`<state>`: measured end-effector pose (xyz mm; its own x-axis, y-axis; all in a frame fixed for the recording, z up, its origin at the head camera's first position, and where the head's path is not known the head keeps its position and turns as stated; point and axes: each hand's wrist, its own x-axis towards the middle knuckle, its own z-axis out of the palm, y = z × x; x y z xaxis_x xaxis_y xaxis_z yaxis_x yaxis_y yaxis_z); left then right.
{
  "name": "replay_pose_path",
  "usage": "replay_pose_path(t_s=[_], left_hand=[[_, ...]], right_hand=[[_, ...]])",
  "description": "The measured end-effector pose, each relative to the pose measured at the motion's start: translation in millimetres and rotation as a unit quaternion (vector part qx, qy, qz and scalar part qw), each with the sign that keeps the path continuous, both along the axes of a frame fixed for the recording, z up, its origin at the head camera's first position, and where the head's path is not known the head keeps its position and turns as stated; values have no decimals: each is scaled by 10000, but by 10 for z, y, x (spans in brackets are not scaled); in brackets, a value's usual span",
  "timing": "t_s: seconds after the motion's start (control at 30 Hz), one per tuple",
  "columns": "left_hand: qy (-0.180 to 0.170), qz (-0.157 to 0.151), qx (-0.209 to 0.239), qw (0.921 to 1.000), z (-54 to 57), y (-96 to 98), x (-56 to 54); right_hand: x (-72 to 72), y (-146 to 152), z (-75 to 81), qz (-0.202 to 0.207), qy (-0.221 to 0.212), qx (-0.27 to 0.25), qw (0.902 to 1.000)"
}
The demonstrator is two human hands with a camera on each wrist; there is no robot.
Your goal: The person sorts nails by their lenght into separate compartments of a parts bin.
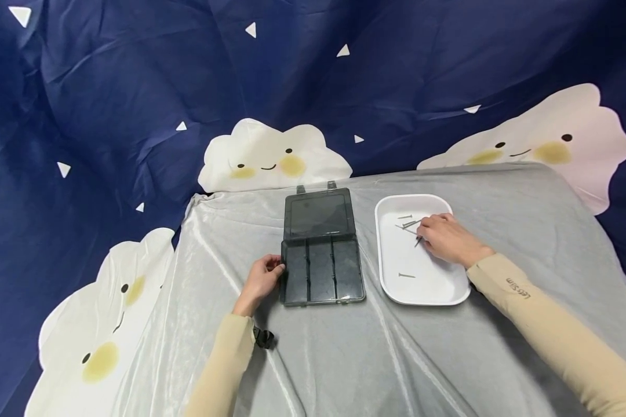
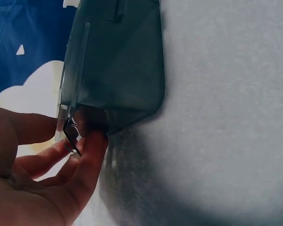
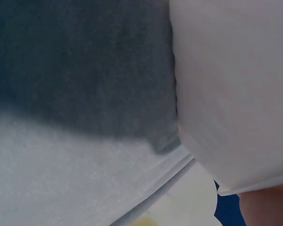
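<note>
A dark translucent plastic organizer case point(image 1: 321, 272) lies with its lid point(image 1: 319, 214) folded back, its compartments bare. My left hand point(image 1: 263, 278) pinches its left side wall; in the left wrist view the thumb and curled fingers point(image 2: 92, 160) close round the case's edge point(image 2: 127, 70). To the right stands a white tray point(image 1: 386, 284) holding several slim metal screws. My right hand point(image 1: 443, 236) reaches into it from the right, fingertips pinching a dark screw point(image 1: 418, 241) that points down and left. Another screw point(image 1: 406, 275) lies alone toward the tray's near side. The right wrist view hides that hand's fingers.
A wrinkled grey cloth point(image 1: 323, 353) covers the table. Behind it hangs a dark blue curtain point(image 1: 135, 69) with white clouds and small triangles. The tray stands a short gap to the right of the case. Two latches point(image 1: 331, 185) stick out at the lid's far edge.
</note>
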<state>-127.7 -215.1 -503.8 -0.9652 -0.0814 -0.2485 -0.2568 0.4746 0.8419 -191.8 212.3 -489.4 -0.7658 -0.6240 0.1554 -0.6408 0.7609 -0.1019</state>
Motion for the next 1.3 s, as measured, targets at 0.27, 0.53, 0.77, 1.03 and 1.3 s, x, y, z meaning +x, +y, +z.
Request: replay_pose_path(t_s=[0.27,0.53,0.77,1.03,1.3], left_hand=[[-241,96,445,9987,-28,-5,-13],[-302,139,618,9975,-35,7,-30],[-327,189,645,9972,-59,-5,-28],[-257,138,505,9983,-45,6,-8],[-172,130,419,9989,-52,-3,4]], right_hand=[[-5,27,-14,15,61,100,9999],[29,43,-22,-6,8,273,9996],[100,-3,-22,7,-177,480,9987],[231,-53,16,-4,-449,400,9982],[404,-128,74,127,-1054,188,9942]])
